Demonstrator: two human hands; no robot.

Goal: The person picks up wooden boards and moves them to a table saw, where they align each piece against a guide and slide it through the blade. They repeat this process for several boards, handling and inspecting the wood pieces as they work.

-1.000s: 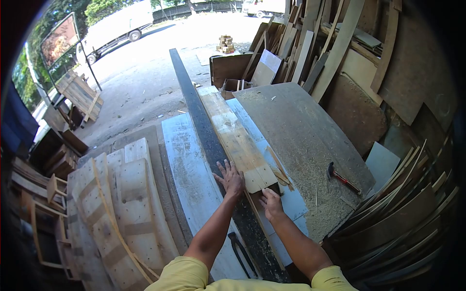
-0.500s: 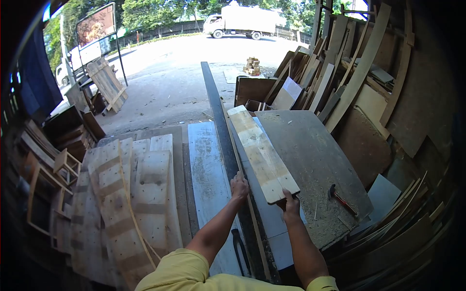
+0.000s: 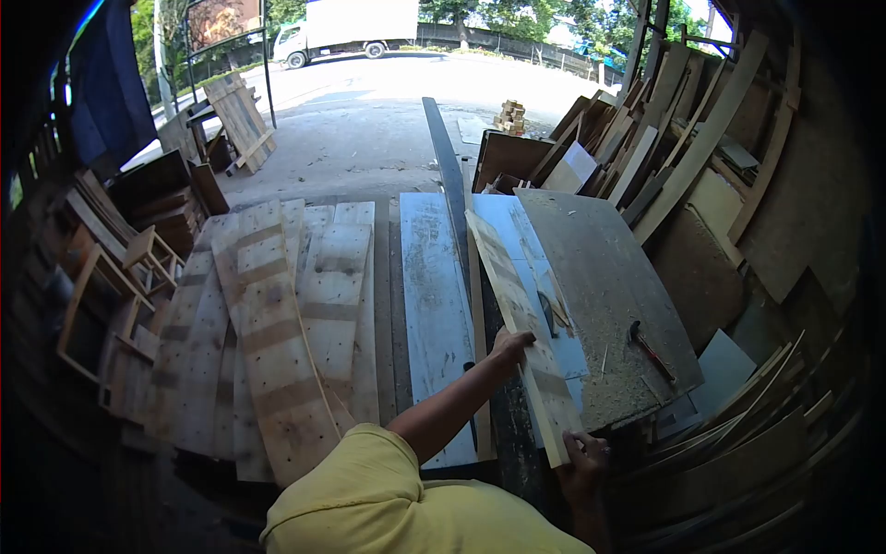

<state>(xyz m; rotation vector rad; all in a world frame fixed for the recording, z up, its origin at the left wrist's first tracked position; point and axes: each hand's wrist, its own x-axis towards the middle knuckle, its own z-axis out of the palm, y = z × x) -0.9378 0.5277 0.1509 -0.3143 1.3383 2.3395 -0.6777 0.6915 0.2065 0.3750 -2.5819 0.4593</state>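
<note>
A long pale wooden plank (image 3: 519, 291), darker bands across it, is tilted on its edge and slants away from me. My left hand (image 3: 513, 348) is closed around its left edge, about midway along. My right hand (image 3: 583, 454) grips the near end, thumb on top and fingers partly hidden. Beneath and left of the plank runs a long dark beam (image 3: 445, 157) with a narrow wooden strip beside it. Light bluish boards (image 3: 429, 268) lie on both sides. Right of the plank, wood scraps and a dark curved object (image 3: 552, 314) I cannot make out lie on the bluish surface.
A hammer (image 3: 652, 353) lies on a brown board (image 3: 600, 268) dusted with sawdust. Several nail-holed planks (image 3: 286, 342) are stacked at left. Scrap wood (image 3: 683, 129) leans at right. A small stool frame (image 3: 152, 254) stands far left; a truck (image 3: 346, 32) is on the road beyond.
The plank has been turned up onto its edge and drawn nearer. My left hand has moved from the dark beam to the plank's left edge; my right hand still holds the near end.
</note>
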